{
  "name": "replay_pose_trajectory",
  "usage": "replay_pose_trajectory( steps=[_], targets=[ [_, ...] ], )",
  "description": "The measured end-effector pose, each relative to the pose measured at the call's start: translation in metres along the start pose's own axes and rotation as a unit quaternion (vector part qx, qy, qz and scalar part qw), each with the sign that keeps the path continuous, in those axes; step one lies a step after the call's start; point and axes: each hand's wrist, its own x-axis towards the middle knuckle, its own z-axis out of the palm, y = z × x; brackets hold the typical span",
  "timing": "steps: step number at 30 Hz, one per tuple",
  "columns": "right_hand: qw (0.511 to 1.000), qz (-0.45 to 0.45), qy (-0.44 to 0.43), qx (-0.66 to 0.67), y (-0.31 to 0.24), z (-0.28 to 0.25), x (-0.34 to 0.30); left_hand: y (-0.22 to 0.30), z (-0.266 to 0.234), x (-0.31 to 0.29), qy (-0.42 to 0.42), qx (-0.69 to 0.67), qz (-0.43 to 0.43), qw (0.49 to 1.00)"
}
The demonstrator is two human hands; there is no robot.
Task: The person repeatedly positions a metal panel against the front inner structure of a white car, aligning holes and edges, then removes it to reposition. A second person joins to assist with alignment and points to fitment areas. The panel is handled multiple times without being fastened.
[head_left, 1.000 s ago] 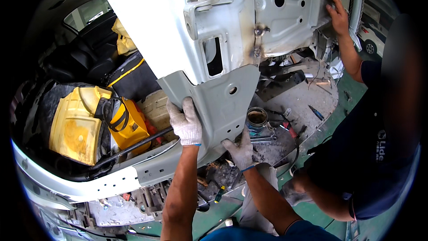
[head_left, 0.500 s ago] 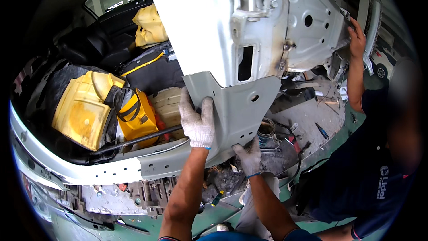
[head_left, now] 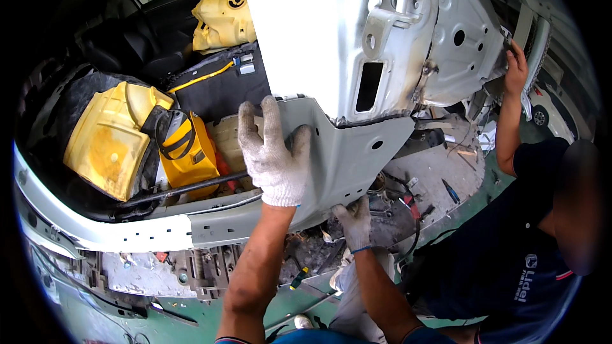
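Observation:
A grey car body sill panel (head_left: 347, 146) butts against the white pillar (head_left: 306, 32), with a dark seam between them. My left hand (head_left: 274, 162), in a pale knitted glove, lies against the panel's cabin-side edge; its fingers are stretched and apart, the thumb on the panel's face. Lower down, my gloved right hand (head_left: 354, 226) grips the panel's bottom edge, some fingertips hidden behind it. Scorch marks surround a small burnt hole (head_left: 428, 69) in the white metal.
A co-worker's bare hand (head_left: 516, 67) touches the far end of the white bodywork at right. Inside the cabin lie yellow foam pieces (head_left: 115, 140), a yellow bag (head_left: 188, 153) and a black bar (head_left: 185, 186). Blue-handled pliers (head_left: 451, 191) rest on the cluttered platform; a screwdriver (head_left: 299, 278) lies below.
My view has shifted, moving the car's upper part rightward in the picture. The left hand's fingers have spread and reached farther up the panel edge. My right hand keeps its place on the bottom edge.

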Motion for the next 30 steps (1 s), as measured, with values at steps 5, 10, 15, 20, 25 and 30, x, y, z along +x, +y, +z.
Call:
replay_pose_trajectory(
  steps=[5, 10, 15, 20, 25, 30],
  targets=[
    [1.0, -0.004, 0.018, -0.025, 0.008, 0.0, 0.004, 0.001, -0.004, 0.008, -0.053, -0.193, -0.189, 0.961],
    [1.0, -0.009, 0.013, 0.023, 0.003, 0.004, 0.001, 0.006, -0.01, 0.02, -0.058, -0.015, 0.04, 0.997],
    [0.999, -0.002, 0.001, 0.042, -0.003, 0.005, -0.001, 0.006, -0.007, 0.025, -0.067, -0.062, 0.023, 0.996],
    [0.997, 0.022, 0.005, 0.075, -0.006, -0.003, -0.006, 0.007, -0.011, 0.02, 0.009, -0.162, -0.038, 0.986],
    [0.999, 0.042, -0.007, 0.027, -0.01, -0.016, -0.013, 0.002, -0.016, 0.02, 0.03, -0.433, -0.321, 0.841],
    [0.997, 0.048, -0.027, 0.054, -0.014, -0.022, -0.019, -0.029, -0.028, 0.046, -0.177, -0.259, -0.109, 0.943]
  ],
)
